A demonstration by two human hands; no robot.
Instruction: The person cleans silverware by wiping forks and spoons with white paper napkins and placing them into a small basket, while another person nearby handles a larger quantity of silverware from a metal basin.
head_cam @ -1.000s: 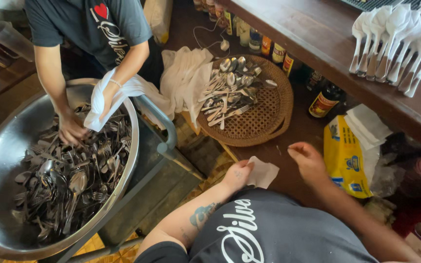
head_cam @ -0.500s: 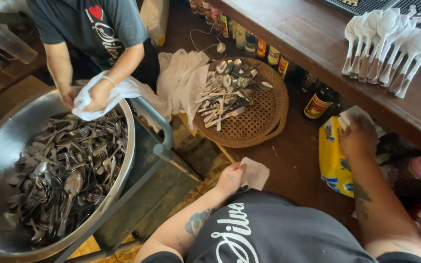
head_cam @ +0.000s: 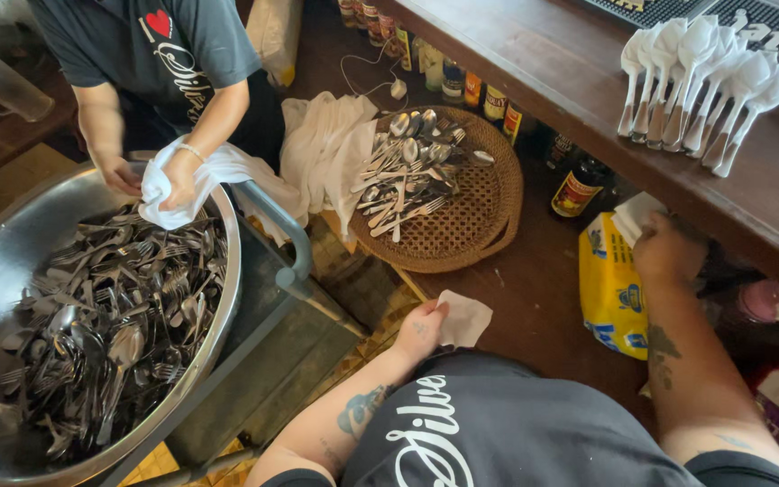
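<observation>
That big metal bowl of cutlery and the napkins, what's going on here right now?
The person wearing the camera holds a white paper napkin in the left hand, while the right hand pulls another from the yellow plastic napkin pack. Across from them, a co-worker rubs cutlery with a white cloth over the large steel bowl heaped with forks and spoons. Dried pieces lie on the round wicker tray; wrapped spoons line the wooden counter.

Even, soft indoor light, fairly bright — shadows faint and diffuse. Glare streaks the rim of the steel bowl (head_cam: 227, 271) and glints off the cutlery on the woven tray (head_cam: 489, 216). Wide-angle lens bends the edges — corners slightly soft, centre sharp
</observation>
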